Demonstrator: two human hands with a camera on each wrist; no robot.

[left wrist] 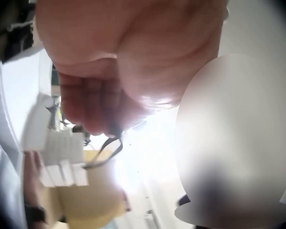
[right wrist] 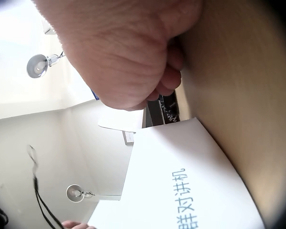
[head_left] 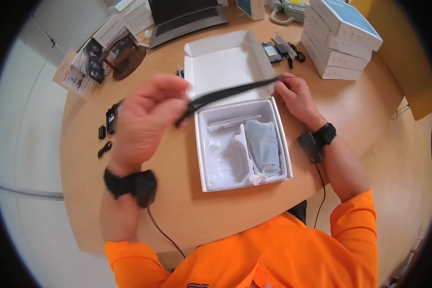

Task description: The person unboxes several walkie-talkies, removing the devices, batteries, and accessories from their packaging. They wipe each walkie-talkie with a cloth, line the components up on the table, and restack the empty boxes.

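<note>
My left hand is raised over the left side of the white box and pinches a black wrist strap. In the left wrist view a loop of the strap hangs from the fingertips. A thin cord loop shows at one end in the right wrist view. My right hand, fingers curled, is by the lid's right edge. The strap's far end overlaps its fingertips in the head view; I cannot tell whether it holds it. The open box has a moulded tray holding a bagged grey item and a flat white packet.
Stacked white boxes stand at the back right, near a handheld device and cables. A laptop is at the back. Leaflets and a brown wooden stand are back left. A charger and a coiled cable lie left.
</note>
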